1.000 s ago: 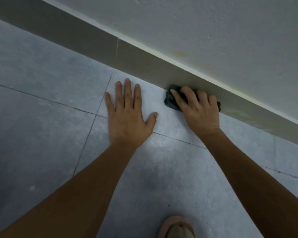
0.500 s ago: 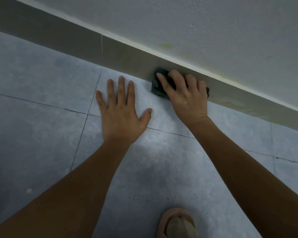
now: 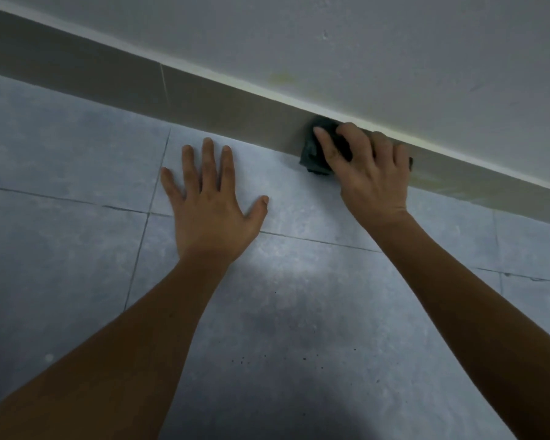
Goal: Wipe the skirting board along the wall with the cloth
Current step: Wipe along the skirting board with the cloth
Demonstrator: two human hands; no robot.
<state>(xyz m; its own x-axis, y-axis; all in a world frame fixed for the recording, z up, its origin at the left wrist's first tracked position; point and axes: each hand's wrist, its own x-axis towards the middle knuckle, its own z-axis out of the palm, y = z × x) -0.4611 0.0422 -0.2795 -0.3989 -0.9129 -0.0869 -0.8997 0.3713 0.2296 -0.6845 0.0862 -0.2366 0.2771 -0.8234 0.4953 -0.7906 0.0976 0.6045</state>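
A grey-brown skirting board (image 3: 223,112) runs diagonally from the upper left down to the right, between the tiled floor and the white wall. My right hand (image 3: 369,173) presses a dark bunched cloth (image 3: 315,154) flat against the board, fingers spread over it; most of the cloth is hidden under the hand, and it reaches from the board's top edge down to the floor. My left hand (image 3: 210,204) lies flat on the floor tile to the left of the cloth, fingers apart, holding nothing.
The grey tiled floor (image 3: 77,249) with dark grout lines fills the lower view; small dark specks lie near the bottom middle. The white wall (image 3: 394,52) rises above the board, with a yellowish stain above the cloth. A vertical joint (image 3: 164,85) splits the board at the left.
My right hand with the cloth has slid up the board's face to its top edge. The left hand stays planted on the floor. The foot at the bottom has left the view.
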